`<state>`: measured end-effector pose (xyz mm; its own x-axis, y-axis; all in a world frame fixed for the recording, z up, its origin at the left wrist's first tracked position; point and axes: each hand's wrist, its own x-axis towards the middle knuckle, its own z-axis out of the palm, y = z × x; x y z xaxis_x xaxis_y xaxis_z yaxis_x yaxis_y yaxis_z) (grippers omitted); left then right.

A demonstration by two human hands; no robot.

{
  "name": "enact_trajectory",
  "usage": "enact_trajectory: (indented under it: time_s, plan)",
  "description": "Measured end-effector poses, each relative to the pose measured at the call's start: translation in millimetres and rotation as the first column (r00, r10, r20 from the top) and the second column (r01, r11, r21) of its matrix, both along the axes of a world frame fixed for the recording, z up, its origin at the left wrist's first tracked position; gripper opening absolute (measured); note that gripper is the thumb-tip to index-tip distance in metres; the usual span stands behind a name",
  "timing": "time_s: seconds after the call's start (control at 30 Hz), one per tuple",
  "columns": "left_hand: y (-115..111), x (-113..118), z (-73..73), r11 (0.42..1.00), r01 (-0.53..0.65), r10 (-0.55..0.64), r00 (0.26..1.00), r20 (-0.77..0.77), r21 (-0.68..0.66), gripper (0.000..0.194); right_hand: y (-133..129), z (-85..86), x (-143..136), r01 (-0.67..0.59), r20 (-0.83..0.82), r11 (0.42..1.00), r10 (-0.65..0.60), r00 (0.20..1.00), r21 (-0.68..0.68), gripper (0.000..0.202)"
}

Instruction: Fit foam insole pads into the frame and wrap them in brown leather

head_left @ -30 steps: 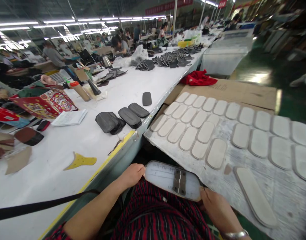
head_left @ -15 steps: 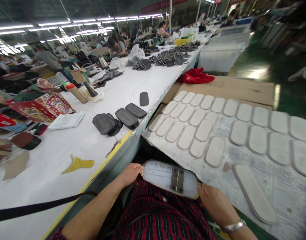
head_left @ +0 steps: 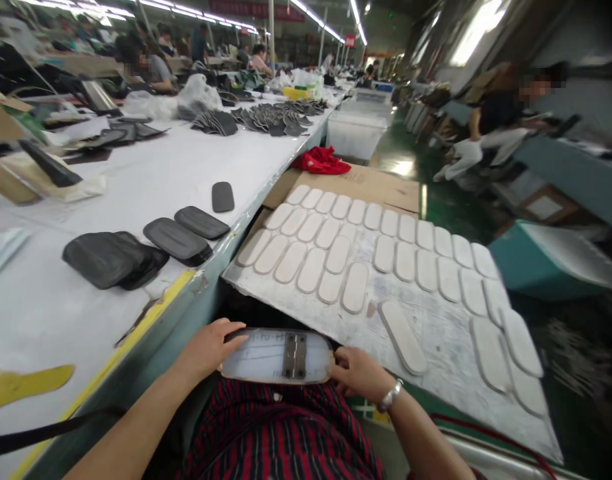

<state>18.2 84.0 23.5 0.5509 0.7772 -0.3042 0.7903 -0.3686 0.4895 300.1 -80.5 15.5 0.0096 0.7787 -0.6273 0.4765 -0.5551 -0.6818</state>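
Note:
An oval, whitish translucent plate (head_left: 263, 357) with a dark metal hinge-like piece (head_left: 295, 356) on it lies level above my lap. My left hand (head_left: 211, 350) grips its left end, fingers over the top edge. At the right end my right hand (head_left: 356, 372) holds the plate, fingers curled at its edge; a silver bracelet is on that wrist. Pale oval pieces (head_left: 355, 288) lie in rows on the grey board (head_left: 306, 320) beyond, with one longer pale piece (head_left: 403, 337) set at a slant.
On the white table (head_left: 136, 180) at the left are stacks of dark oval pieces (head_left: 103, 260) and a yellow piece (head_left: 31, 387). A red cloth (head_left: 323, 161) lies on cardboard (head_left: 371, 190) behind the board. A teal bin (head_left: 541, 260) and a seated person (head_left: 501, 113) are at the right.
The view has swung to the right, bringing more of the board, the bin and a seated person into sight. My left hand's fingers now reach over the plate's top edge.

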Motion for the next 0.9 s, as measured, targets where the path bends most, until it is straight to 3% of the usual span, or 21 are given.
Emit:
enact_trajectory:
  time_s: [0.17, 0.23, 0.37, 0.47, 0.57, 0.63, 0.7, 0.8, 0.9]
  plan:
    - [11, 3, -9.9, 0.992, 0.128, -0.127, 0.99, 0.069, -0.008, 0.039, 15, 10.4, 4, 0.075, 0.038, 0.993, -0.079, 0.996, 0.088, 0.031]
    - [13, 1, -11.7, 0.991, 0.13, -0.13, 0.989, 0.075, -0.004, 0.039, 27, 16.1, 3, -0.032, 0.182, 0.986, 0.002, 0.983, 0.164, 0.034]
    - [14, 1, -13.5, 0.993, 0.119, -0.117, 0.989, 0.085, -0.02, 0.041, 51, 23.3, -5, -0.318, 0.465, 0.929, 0.2, 0.863, 0.191, 0.025]
    - [13, 2, -12.7, 0.992, 0.119, -0.117, 0.989, 0.085, -0.028, 0.043, 59, 25.9, -9, -0.345, 0.515, 0.922, 0.213, 0.83, 0.174, 0.027]
    - [7, -2, -11.0, 0.993, 0.115, -0.111, 0.989, 0.093, -0.028, 0.043, 51, 26.6, -6, -0.371, 0.511, 0.912, 0.237, 0.826, 0.178, 0.025]
    - [0, -11, -10.7, 0.998, 0.039, -0.036, 0.996, 0.085, -0.038, 0.05, 37, 23.3, -1, -0.3, 0.438, 0.931, 0.186, 0.88, 0.208, 0.025]
    - [-9, -21, -12.2, 0.995, -0.07, 0.074, 0.996, 0.052, -0.072, 0.065, 19, 15.3, 0, -0.144, 0.327, 0.969, 0.073, 0.942, 0.199, 0.034]
    - [-20, -33, -17.0, 0.974, -0.172, 0.179, 0.983, 0.037, -0.15, 0.072, -2, -1.8, -8, 0.079, 0.118, 0.996, -0.084, 0.989, 0.049, 0.033]
    - [-24, -36, -21.6, 0.949, -0.198, 0.229, 0.968, 0.106, -0.247, 0.068, -11, -13.2, -24, 0.204, -0.054, 0.978, -0.206, 0.977, -0.051, 0.021]
